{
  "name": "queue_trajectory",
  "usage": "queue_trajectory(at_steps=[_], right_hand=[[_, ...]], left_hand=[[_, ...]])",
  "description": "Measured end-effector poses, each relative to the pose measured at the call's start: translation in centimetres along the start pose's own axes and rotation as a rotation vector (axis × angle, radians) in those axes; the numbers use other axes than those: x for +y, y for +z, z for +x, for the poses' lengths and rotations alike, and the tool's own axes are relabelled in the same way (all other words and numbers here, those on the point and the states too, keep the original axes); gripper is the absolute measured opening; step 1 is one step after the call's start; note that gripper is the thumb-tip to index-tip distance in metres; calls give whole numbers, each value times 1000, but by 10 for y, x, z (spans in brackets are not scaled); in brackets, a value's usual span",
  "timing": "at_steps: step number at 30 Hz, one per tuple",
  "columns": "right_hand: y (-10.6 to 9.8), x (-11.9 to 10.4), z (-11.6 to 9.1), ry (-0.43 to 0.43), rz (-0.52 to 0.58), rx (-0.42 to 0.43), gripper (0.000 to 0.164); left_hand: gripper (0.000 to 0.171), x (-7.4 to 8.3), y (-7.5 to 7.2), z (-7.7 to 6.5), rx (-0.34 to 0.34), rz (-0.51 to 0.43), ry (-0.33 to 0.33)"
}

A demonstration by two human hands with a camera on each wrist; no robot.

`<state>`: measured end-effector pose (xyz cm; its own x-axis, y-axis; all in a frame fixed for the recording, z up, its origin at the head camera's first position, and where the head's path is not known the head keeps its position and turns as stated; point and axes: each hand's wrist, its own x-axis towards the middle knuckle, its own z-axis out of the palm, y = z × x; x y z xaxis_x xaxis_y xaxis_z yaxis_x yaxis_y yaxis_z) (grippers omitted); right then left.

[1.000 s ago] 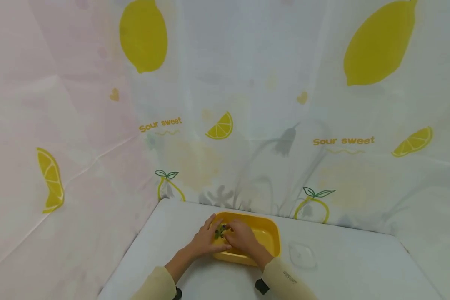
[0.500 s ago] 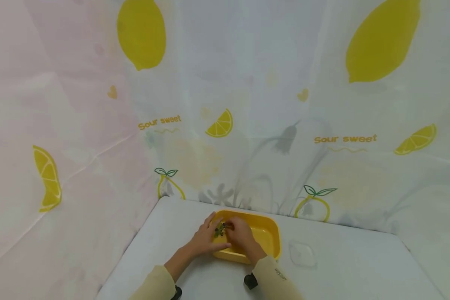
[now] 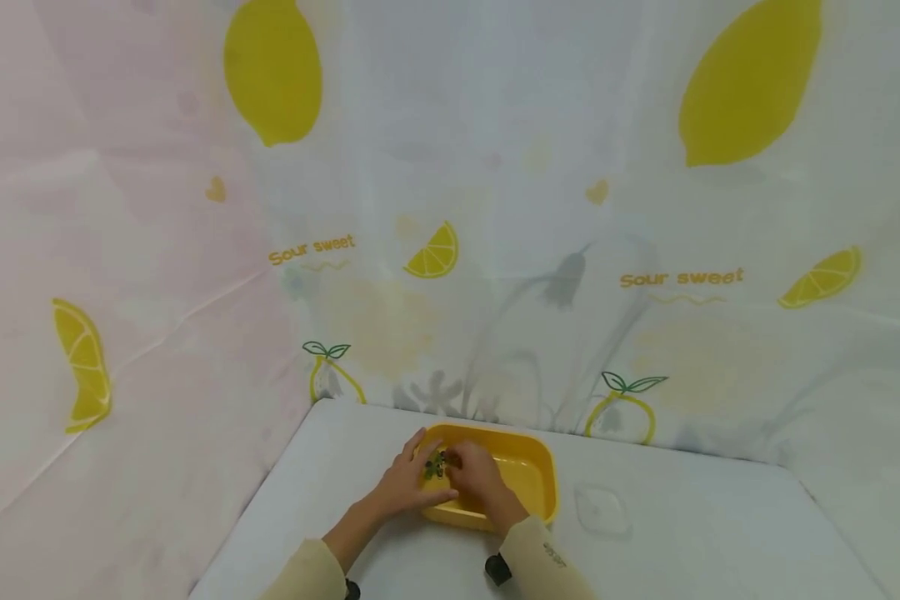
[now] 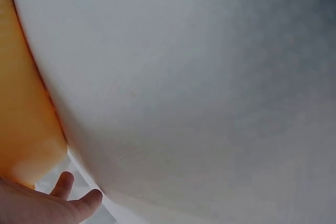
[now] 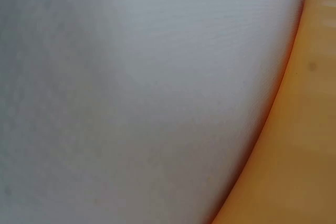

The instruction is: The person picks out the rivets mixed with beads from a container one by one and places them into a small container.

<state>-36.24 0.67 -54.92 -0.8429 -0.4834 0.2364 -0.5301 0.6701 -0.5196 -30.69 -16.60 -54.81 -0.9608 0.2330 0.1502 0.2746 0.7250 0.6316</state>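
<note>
My left hand (image 3: 408, 486) spreads over the left end of the yellow tray (image 3: 528, 479) at the bottom centre of the frame, fingers extended toward its back-left corner and thumb stretched straight along the near side. Between my two hands, inside the left part of the tray, sit some small green and dark pieces (image 3: 435, 465), too small to make out singly. My right hand (image 3: 478, 472) dips in beside them, fingers bent; I cannot tell whether they pinch a piece. To the right of that hand, bare yellow floor runs to the tray's right wall, giving it room inside the rim. The tray's far edge lies near the back of the white table (image 3: 667, 500), close to the lemon-print sheet (image 3: 487, 150). A flat transparent piece (image 3: 602, 510) lies just right of the tray, and white surface stretches beyond it toward the lower right. In my left wrist view, the tray's side follows the left edge; in my right wrist view, the right.
</note>
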Motion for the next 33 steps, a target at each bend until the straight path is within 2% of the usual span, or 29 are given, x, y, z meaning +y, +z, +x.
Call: queue_trajectory(at_steps=[6,12,17,33], right_hand=[[0,0,0,2,-27,-17,14],[-1,-1,0,1,38,-16,5],[-2,0,-1,0,65,-10,6],[-7,0,-3,77,165,-48,4]], left_hand=[[92,0,1,0,15,9,-8],[92,-1,1,1,5,31,-18],[91,0,0,1,2,29,-17],[95,0,0,1,11,32,6]])
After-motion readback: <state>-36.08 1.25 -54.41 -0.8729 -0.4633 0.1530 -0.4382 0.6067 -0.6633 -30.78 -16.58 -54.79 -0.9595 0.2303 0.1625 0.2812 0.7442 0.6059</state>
